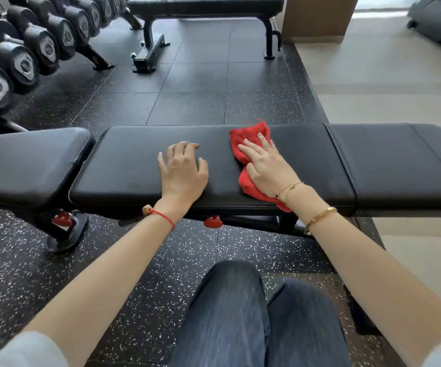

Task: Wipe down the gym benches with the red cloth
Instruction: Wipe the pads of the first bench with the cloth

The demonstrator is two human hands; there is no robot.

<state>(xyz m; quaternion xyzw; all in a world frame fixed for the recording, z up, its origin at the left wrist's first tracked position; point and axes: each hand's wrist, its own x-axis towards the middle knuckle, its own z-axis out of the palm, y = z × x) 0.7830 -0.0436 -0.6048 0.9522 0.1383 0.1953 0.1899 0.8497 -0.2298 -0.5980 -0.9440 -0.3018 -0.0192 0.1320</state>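
The right hand (265, 165) lies flat with fingers spread on the red cloth (251, 144), pressing it onto the black padded surface of the near bench (140, 160). The cloth sits crumpled on the bench's middle pad, toward its right end, one corner hanging over the near edge. The left hand (183, 170) rests on the same pad, left of the cloth and not touching it, fingers loosely curled, holding nothing. A second bench (206, 6) stands beyond the near one, with dumbbells (23, 62) racked to its left.
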